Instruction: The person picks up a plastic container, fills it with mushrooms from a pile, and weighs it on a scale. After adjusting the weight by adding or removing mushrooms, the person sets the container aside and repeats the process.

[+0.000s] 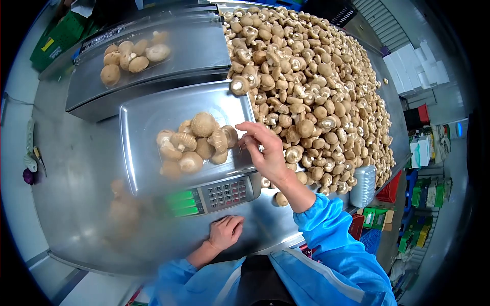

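Observation:
My right hand (265, 153) is over the right side of the steel scale tray (138, 115), index finger and thumb apart. Its fingertips are right beside a brown mushroom (229, 136) at the edge of a small group of mushrooms (203, 125) on the tray. Below the tray, the scale's keypad (224, 194) and a green-lit display (182, 203) face me. My left hand (226, 232) rests on the steel table in front of the scale, fingers curled in, with nothing showing in them.
A large heap of mushrooms (316, 92) covers the table to the right. Behind the scale, more mushrooms (127, 58) sit on a raised steel surface (191, 48). Clear plastic trays (363, 186) are stacked at the heap's front edge. A loose mushroom (280, 199) lies near my right forearm.

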A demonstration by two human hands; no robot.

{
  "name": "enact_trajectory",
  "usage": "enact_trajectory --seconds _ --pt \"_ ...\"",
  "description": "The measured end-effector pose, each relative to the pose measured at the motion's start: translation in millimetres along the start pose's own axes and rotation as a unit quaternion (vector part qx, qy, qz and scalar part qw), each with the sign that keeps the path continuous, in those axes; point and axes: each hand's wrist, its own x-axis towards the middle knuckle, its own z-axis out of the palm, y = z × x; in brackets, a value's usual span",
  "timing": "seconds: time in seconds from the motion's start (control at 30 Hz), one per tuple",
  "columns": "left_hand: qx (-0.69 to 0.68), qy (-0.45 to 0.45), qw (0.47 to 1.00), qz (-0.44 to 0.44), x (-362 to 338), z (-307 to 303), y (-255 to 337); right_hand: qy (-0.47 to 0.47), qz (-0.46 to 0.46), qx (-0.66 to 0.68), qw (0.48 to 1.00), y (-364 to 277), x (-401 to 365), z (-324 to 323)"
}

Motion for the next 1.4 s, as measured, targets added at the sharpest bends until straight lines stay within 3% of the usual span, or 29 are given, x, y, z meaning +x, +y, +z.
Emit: enact_trajectory --seconds 0.17,0.27,0.4,0.47,0.53,0.57,0.6,0.83,0.93,1.0,1.17,1.3,1.4 --pt "0.014 0.004 1.000 -0.009 -1 1 -1 0.067 -0.104 -0.155 0.980 9 34 -12" --pt "0.036 -0.002 0.999 -0.004 -6 4 -6 0.044 -0.122 -0.282 0.951 11 72 -18" --pt "0.065 0.010 0.998 0.000 -9 7 -8 -0.058 -0.125 -0.406 0.904 50 109 -15" --pt "0.065 -0.002 0.998 0.006 -9 5 -8 -0.097 -0.098 -0.374 0.917 55 121 -18" --pt "0.052 -0.003 0.999 0.002 -8 3 -6 -0.079 -0.107 -0.329 0.935 35 119 -16" --pt "0.054 -0.004 0.999 0.001 -7 1 -5 -0.056 -0.041 -0.248 0.966 18 116 -10" --pt "0.054 -0.005 0.999 0.000 -6 0 -4 -0.037 -0.074 -0.230 0.970 12 117 -8" --pt "0.050 -0.057 0.997 0.000 -11 -1 -10 -0.011 0.016 -0.129 0.992 -29 155 32" --pt "0.046 -0.041 0.998 -0.006 -11 -2 -8 0.016 -0.098 -0.110 0.989 -34 189 53" --pt "0.037 -0.050 0.998 -0.011 -12 -5 -6 -0.008 -0.115 -0.150 0.982 -39 205 63" --pt "0.005 -0.030 1.000 0.001 -14 0 -10 -0.146 -0.055 -0.278 0.948 -51 189 76" --pt "0.009 -0.056 0.998 -0.013 -13 -3 -8 -0.265 -0.076 -0.238 0.931 -66 183 83" --pt "0.018 -0.054 0.998 -0.007 -13 1 -12 -0.272 -0.201 -0.274 0.900 -69 179 98"
